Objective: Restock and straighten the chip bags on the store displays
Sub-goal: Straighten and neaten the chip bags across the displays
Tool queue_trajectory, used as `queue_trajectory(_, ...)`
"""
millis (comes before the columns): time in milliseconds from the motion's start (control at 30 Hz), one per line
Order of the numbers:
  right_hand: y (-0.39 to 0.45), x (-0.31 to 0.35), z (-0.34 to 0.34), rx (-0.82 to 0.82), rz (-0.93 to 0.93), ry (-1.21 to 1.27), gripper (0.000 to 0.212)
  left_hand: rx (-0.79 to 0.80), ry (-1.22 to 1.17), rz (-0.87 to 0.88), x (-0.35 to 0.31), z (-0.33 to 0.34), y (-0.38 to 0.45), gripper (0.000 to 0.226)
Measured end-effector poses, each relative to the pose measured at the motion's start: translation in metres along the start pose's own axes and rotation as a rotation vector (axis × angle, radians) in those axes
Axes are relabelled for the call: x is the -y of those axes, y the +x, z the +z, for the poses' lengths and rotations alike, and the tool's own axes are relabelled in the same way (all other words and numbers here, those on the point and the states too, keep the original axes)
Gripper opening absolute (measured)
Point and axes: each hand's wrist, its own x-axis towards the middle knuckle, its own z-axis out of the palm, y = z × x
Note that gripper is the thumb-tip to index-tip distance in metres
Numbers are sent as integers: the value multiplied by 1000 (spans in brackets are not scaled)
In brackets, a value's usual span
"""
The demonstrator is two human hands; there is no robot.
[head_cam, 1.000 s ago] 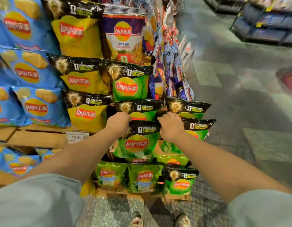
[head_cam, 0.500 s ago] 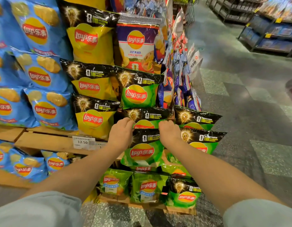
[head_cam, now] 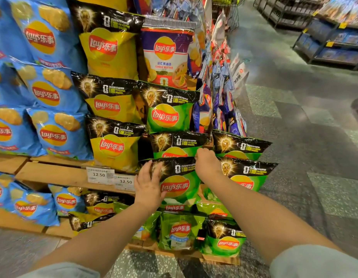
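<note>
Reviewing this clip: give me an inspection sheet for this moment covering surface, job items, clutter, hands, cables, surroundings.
Surface: wooden display shelf, tiered, with two price tags reading 12.50 on its front edge.
Job's things: green chip bag in front, being handled; more green bags behind and below it; yellow bags to its left; blue bags farther left; one garlic butter bag up top.
Clutter: lower yellow bags lie tipped and jumbled.
Hands: left hand flat against the green bag's left edge, fingers straight; right hand curled over its top right corner.
Cables: nothing seen.
Surroundings: speckled tile floor; dark shelving across the aisle.
</note>
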Motion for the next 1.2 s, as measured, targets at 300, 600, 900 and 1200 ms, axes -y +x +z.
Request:
queue_trajectory(300,10,-5,10,-85,-64,11,21,95,57,-207,-12,-7,31,120)
queue_trajectory(600,14,-23,38,-142,55,278,21,25,-246,-352,-16,16,23,124)
queue_trajectory(900,-26,-17,74,-229,5,100,57,189,-630,-556,-5,36,37,124)
queue_trajectory(1200,-45,-20,99,-71,195,317,65,313,-753,-712,-1,42,38,102)
